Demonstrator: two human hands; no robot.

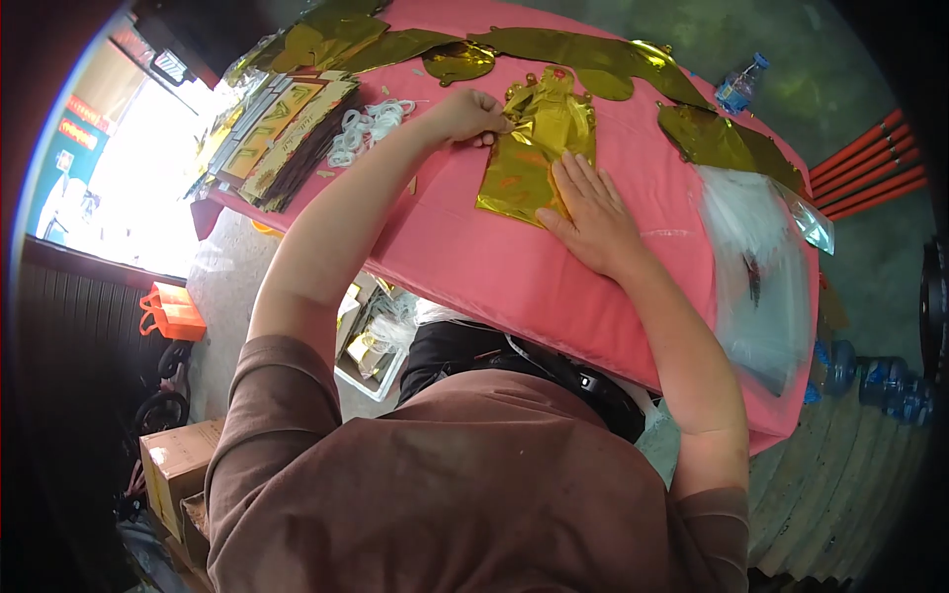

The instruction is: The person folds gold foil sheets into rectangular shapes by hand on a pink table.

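A flat, shiny gold foil piece (516,176) lies on the pink-covered table (445,232), with rounded knobs and a small red patch at its far end. At its left edge, my left hand (469,117) is closed in a pinch on the foil. My right hand (596,215) lies flat on the foil's right side, fingers stretched out and pointing away from me. Left of my left hand is a tangle of white cord (366,128). Whether the foil has several layers is hard to see.
Stacked printed cards (297,138) stand at the table's left. More gold foil pieces (593,54) line the far edge. Clear plastic bags (759,287) cover the right end, near a small bottle (741,84). Below the near edge sits a white bin (374,341).
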